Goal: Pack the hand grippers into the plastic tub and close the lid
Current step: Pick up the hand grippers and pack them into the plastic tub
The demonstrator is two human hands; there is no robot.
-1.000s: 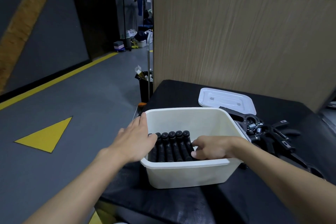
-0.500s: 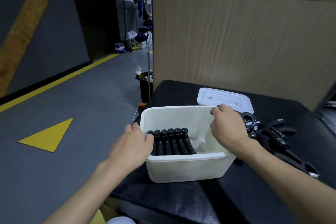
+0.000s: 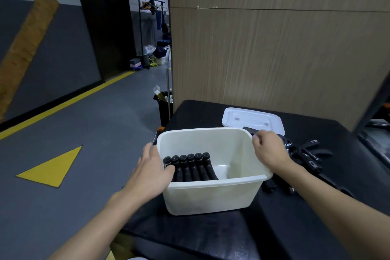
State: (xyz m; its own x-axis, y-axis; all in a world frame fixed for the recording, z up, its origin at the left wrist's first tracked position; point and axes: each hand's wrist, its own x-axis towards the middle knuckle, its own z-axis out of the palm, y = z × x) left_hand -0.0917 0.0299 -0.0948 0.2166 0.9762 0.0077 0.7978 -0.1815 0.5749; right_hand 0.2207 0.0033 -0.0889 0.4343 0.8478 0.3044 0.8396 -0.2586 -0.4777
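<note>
A white plastic tub [image 3: 211,183] stands open on the black table [image 3: 211,236]. Inside it, along the left wall, several black hand grippers [image 3: 190,168] lie side by side. My left hand [image 3: 149,172] clasps the tub's left wall, thumb inside against the grippers. More black hand grippers [image 3: 308,155] lie in a loose pile right of the tub. My right hand [image 3: 271,152] hovers over the tub's far right corner, its fingers curled around a black handle at the pile's near end. The white lid [image 3: 251,117] lies flat behind the tub.
A wood-grain wall panel [image 3: 274,59] rises right behind the table. The table's left edge drops to a grey floor with yellow markings, where a small black bin [image 3: 164,104] stands. A dark frame [image 3: 371,110] borders the table's right side.
My right hand left the tub's inside, crossed its right rim and closed on a handle in the pile. My left hand stayed on the tub's left wall.
</note>
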